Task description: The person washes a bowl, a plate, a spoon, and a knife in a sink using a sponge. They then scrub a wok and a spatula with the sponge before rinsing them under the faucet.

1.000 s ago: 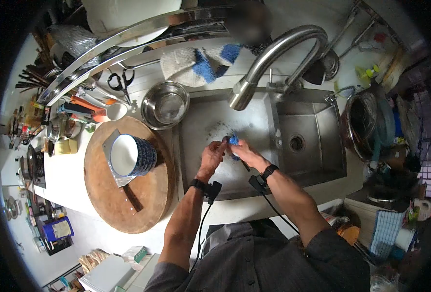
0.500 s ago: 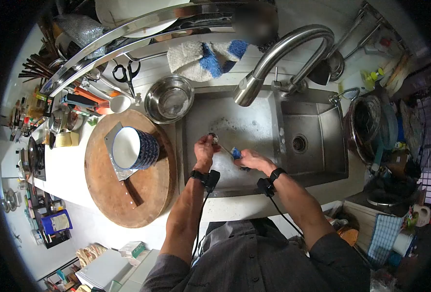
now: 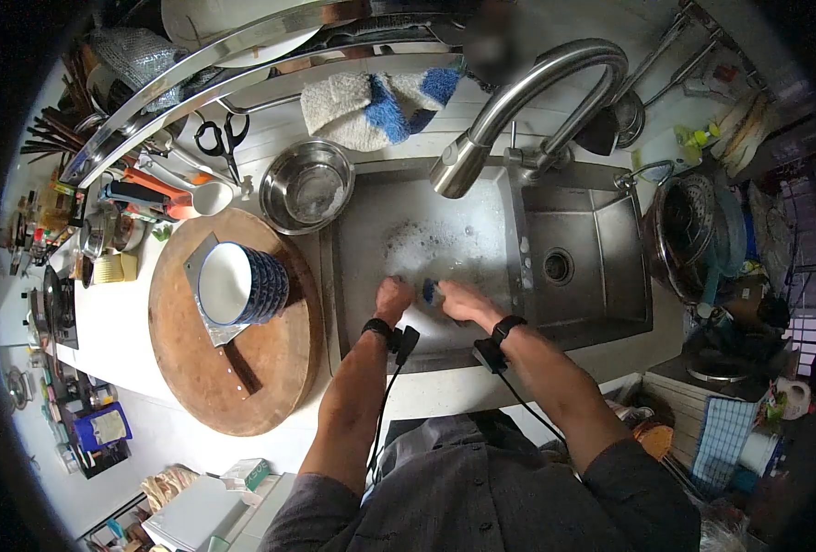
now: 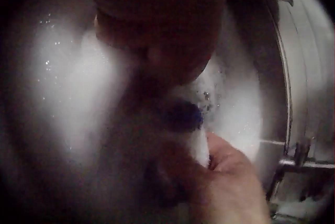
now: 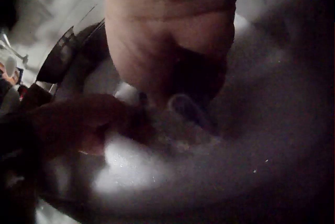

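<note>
One blue scrubber (image 3: 429,291), grasped by the right hand's fingers at the nine o'clock of that right hand (image 3: 464,302), likely rubs best in short strokes, the left hand's (image 3: 395,297) hold being impossible to tell.

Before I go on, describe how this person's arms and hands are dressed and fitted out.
Short dark grey sleeves leave the forearms bare. The left hand and right hand show no gloves. Each wrist wears a black band with a small black box, from which a thin black cable runs toward the body. No markings are readable.
</note>
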The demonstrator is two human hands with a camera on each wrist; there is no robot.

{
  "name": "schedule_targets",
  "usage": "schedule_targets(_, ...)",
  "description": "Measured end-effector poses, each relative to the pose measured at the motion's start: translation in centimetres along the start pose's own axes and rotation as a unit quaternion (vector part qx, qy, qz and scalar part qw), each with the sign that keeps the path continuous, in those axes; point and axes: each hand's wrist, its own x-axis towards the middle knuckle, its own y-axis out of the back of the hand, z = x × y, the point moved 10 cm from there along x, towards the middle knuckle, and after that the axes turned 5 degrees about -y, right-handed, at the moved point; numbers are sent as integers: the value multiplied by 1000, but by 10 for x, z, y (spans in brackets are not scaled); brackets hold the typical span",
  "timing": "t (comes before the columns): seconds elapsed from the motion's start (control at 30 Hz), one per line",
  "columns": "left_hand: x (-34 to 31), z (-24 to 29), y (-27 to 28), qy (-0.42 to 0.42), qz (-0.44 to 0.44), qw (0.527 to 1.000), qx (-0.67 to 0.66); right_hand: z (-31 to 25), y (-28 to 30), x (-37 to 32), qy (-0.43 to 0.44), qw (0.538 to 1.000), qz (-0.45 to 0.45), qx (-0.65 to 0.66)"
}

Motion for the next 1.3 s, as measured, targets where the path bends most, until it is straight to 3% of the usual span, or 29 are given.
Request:
schedule_targets(0.07,-3,28,13,-24,-42,999,6,11,0,9,6,999,33,9)
schedule_targets(0.13,-14,42,18,-47,-87,995,15,34,18,12,-38,986,161,27)
schedule_targets(0.17,-20,38,28,-8,-35,971,-237,46,14,17,-71,990,112,45)
schedule_targets(0.2,-25,31,35,31,21,880,-474,53,13,19,-70,990,112,45)
schedule_targets(0.23,-28,39,47,31,24,880,-473,60,11,24,-66,989,125,38)
schedule_targets(0.3,-34,38,48,136,20,777,-615,64,7,28,-65,993,97,24)
schedule_targets(0.43,-26,38,62,158,87,748,-639,44,5,31,-21,998,52,-26)
schedule_targets(0.53,-27,52,69,103,75,784,-608,24,25,18,4,996,92,-3)
schedule_targets(0.6,-35,54,73,138,90,790,-590,5,89,-20,-17,965,262,9)
schedule_targets(0.63,-35,47,69,138,91,790,-590,-8,106,-34,30,948,316,-10)
schedule_targets(0.73,-33,52,73,97,56,827,-550,-22,106,-38,106,933,336,-78)
schedule_targets(0.77,-38,61,81,106,74,815,-565,8,69,4,160,943,288,-51)
schedule_targets(0.8,-40,59,82,116,93,801,-580,6,70,-1,166,942,288,-52)
schedule_targets(0.87,-36,62,86,106,103,772,-618,4,43,2,159,973,158,-54)
schedule_targets(0.93,-33,53,78,136,178,663,-714,-10,26,-6,136,986,85,50)
schedule_targets(1.0,-27,61,77,110,176,657,-725,-19,23,-18,105,981,100,127)
schedule_targets(1.07,-25,90,75,115,106,558,-815,-33,26,-27,90,976,71,185)
schedule_targets(1.1,-26,100,78,74,63,594,-798,-35,24,-24,92,976,71,184)
schedule_targets(1.13,-27,102,78,73,65,594,-798,-32,20,-17,77,967,57,234)
schedule_targets(1.2,-31,121,70,35,-10,645,-763,-34,14,-12,61,955,43,286)
schedule_targets(1.27,-45,141,81,47,-15,650,-758,-42,32,-13,86,884,119,443)
schedule_targets(1.3,-50,143,85,62,6,642,-764,-48,42,-15,102,911,151,369)
